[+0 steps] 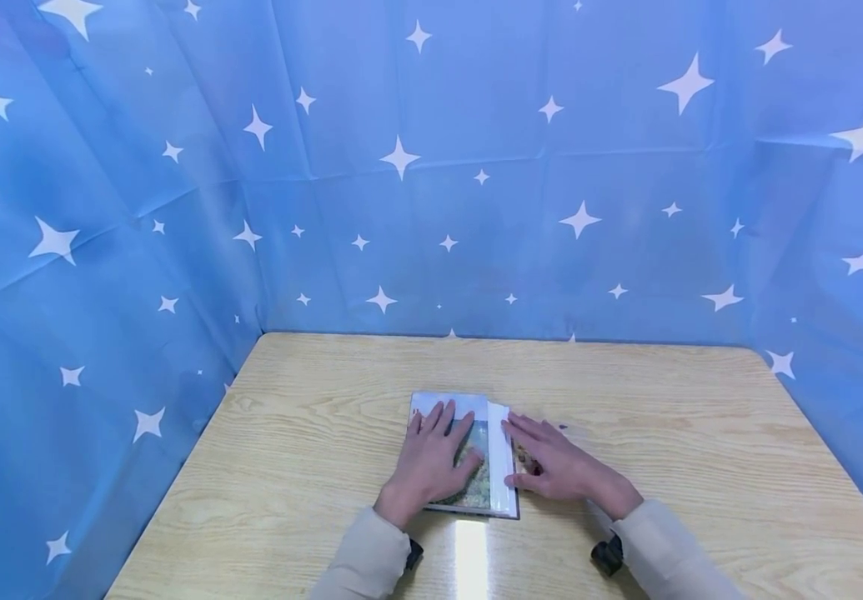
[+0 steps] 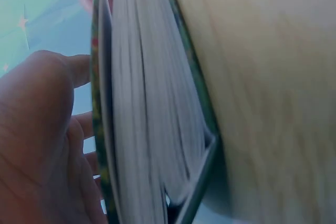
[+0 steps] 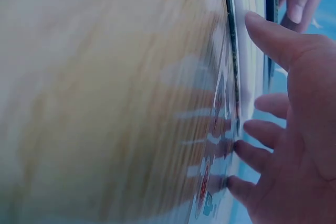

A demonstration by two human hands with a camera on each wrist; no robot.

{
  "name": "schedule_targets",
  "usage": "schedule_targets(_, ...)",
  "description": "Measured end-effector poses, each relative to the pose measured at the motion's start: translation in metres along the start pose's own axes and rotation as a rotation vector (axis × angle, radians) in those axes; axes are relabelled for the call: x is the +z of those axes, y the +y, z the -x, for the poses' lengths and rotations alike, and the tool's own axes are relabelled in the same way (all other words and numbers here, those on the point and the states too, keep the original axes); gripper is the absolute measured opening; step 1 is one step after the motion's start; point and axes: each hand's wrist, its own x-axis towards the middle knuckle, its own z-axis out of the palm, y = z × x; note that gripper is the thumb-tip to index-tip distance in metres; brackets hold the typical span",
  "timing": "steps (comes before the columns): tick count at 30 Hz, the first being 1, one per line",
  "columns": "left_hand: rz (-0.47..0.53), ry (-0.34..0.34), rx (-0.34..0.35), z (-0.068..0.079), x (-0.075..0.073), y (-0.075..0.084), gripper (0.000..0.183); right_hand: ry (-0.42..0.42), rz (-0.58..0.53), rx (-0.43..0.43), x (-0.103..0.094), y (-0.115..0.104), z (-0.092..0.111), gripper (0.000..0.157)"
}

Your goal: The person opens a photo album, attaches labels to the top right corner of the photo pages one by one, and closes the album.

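A hardcover book with a landscape picture on its front lies on the table. My left hand rests on its cover, fingers spread and straight. Along the right side a strip of white pages shows past the cover edge. My right hand touches that side, its fingers extended and the thumb apart. In the left wrist view the thick page block stands between two dark green covers, slightly fanned. Under the right fingers lies a clear, shiny sheet with small red and blue prints, partly hidden by the hand.
The light wood table extends to both sides of the book. A blue curtain with white stars surrounds it at the back and sides. A small dark mark shows just beyond the right hand. Dark bands sit at both wrists.
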Motion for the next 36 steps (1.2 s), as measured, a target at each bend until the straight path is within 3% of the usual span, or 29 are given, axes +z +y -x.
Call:
schedule_targets(15,-0.050,0.006,-0.001,-0.003,0.006,0.019,0.067,-0.065,0.024,0.041,-0.005,-0.004,-0.002,0.078)
schedule_targets(27,-0.065,-0.069,-0.049,-0.007,0.007,0.026,0.073,-0.087,0.034,0.056,-0.005,-0.004,-0.004,0.077)
schedule_targets(36,-0.103,-0.053,-0.039,-0.009,0.007,0.029,0.070,-0.104,0.045,0.080,-0.006,-0.006,-0.005,0.077)
